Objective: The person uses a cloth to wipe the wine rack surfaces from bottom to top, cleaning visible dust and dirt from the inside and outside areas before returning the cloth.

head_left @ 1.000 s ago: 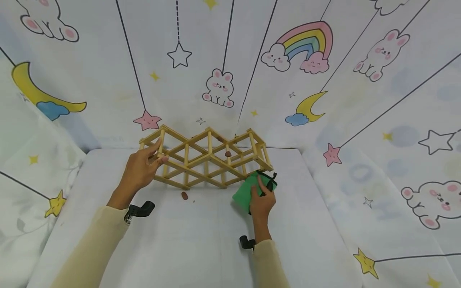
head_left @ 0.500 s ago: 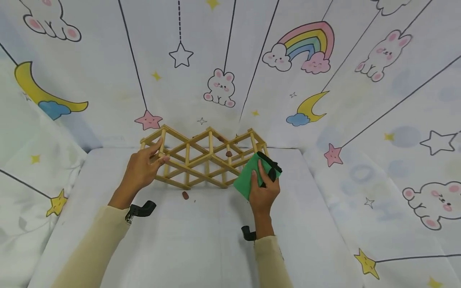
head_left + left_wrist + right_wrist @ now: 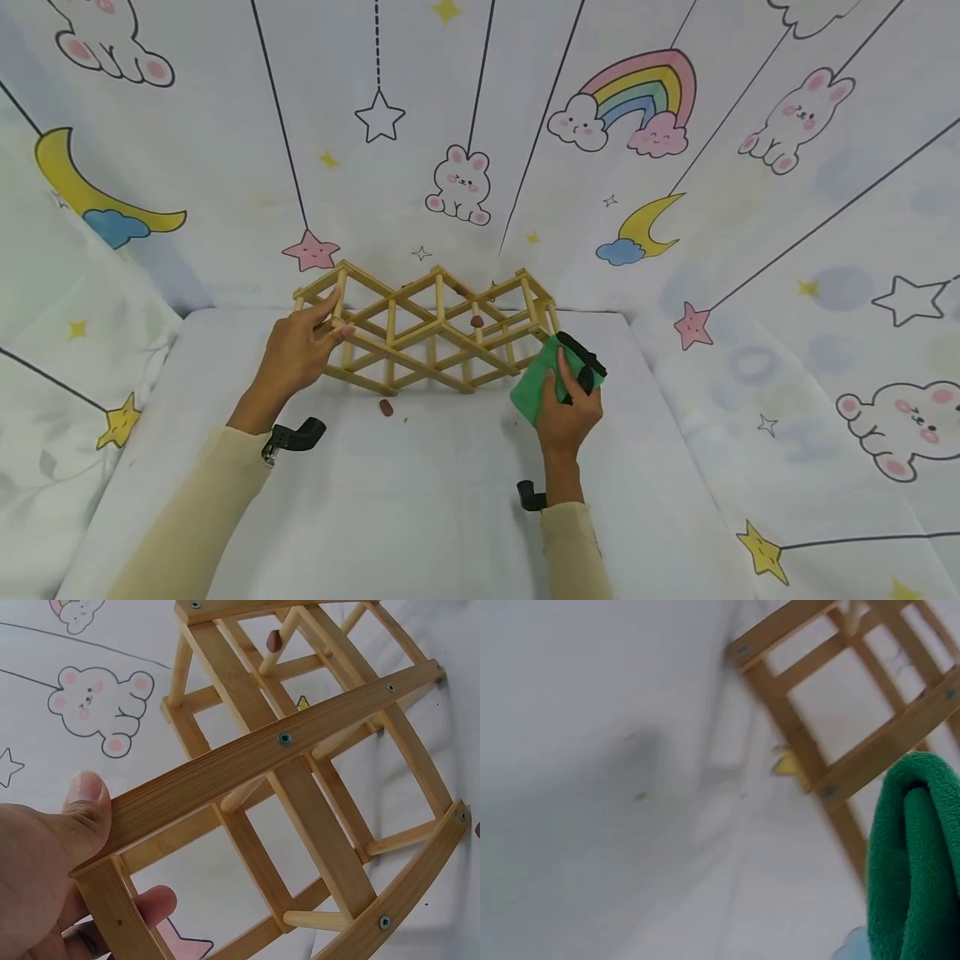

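Note:
A wooden lattice rack (image 3: 440,325) of crossed slats and round rods stands at the back of the white table. My left hand (image 3: 295,352) grips its left end, with the thumb (image 3: 88,796) against a slat in the left wrist view. In my right hand (image 3: 567,421) is a folded green cloth (image 3: 529,393) with a black edge, close to the rack's lower right end. The right wrist view has the fuzzy cloth (image 3: 889,877) at its right edge, overlapping the slats (image 3: 900,739); the right hand itself is out of that view.
A small brown oval piece (image 3: 386,407) lies on the table (image 3: 450,500) in front of the rack. Another brown bit (image 3: 477,321) shows on a rod. Behind the rack rises a white printed backdrop (image 3: 525,200).
My right hand with the green cloth has lifted from the rack's lower right part, then shifted right and slightly down. The left hand and the rack have stayed put.

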The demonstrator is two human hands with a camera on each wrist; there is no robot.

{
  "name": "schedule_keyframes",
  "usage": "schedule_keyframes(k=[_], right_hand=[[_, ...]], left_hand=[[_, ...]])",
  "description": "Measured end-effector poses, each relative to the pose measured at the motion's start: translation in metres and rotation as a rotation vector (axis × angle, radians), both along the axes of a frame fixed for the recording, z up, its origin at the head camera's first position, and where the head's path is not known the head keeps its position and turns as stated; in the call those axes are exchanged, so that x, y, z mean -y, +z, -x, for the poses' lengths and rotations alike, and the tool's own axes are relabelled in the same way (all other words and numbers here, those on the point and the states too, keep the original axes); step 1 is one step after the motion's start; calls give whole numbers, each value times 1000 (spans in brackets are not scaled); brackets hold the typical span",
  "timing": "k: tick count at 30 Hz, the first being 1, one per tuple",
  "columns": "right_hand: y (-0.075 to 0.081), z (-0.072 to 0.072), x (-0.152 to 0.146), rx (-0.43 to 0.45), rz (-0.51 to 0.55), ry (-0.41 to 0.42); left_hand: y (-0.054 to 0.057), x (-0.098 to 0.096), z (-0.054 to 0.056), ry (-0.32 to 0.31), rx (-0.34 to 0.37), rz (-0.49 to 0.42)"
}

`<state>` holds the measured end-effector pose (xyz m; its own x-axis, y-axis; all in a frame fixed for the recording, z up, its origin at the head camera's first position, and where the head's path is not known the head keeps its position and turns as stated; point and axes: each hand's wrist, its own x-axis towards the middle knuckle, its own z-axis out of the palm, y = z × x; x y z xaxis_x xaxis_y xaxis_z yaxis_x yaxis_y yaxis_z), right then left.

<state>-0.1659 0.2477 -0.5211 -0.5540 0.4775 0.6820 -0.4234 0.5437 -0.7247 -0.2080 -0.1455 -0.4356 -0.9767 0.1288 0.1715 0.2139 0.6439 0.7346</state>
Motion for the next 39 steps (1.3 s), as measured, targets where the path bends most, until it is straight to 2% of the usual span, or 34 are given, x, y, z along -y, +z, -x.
schedule_keyframes(k=[3, 5, 7, 12, 14, 15, 17, 20, 22, 24, 28, 30, 32, 36, 38, 39], right_hand=[[6, 7, 9, -76, -75, 96], [6, 11, 11, -66, -127, 89], [2, 13, 8, -38, -127, 28], [-21, 6, -14, 128, 39, -164], [-29, 2, -19, 170, 78, -194], [-31, -1, -20, 172, 65, -195], [-32, -5, -17, 121, 19, -124], [-27, -5, -7, 33, -72, 56], [-22, -1, -1, 39, -87, 117], [-20, 2, 0, 114, -62, 75], [-25, -5, -12, 370, 71, -87], [-29, -10, -17, 420, 95, -111], [-30, -13, -15, 357, 83, -65], [-18, -9, 2, 83, -21, 140], [-10, -3, 7, 24, -56, 201], [-9, -1, 7, 29, -61, 205]], left_hand=[[-2, -1, 1, 1, 4, -10], [-3, -1, 2, -4, 12, -19], [-5, -2, 3, -14, 13, -22], [-5, -4, 4, -19, -8, -10], [-4, -3, 4, -14, -10, -4], [-3, -3, 3, -9, -6, 0], [-2, -1, 2, -3, -2, 5], [-2, 0, 1, 0, 5, 4], [-2, -1, 1, -2, 5, -1], [-3, -2, 2, -8, 3, -8], [-6, -4, 3, -22, -14, -11], [-5, -5, 4, -27, -18, -3], [-2, -4, 5, -23, -17, 2], [1, -2, 3, -9, -3, 7], [1, -2, 2, -7, 0, 0], [0, -2, 2, -7, 1, -3]])
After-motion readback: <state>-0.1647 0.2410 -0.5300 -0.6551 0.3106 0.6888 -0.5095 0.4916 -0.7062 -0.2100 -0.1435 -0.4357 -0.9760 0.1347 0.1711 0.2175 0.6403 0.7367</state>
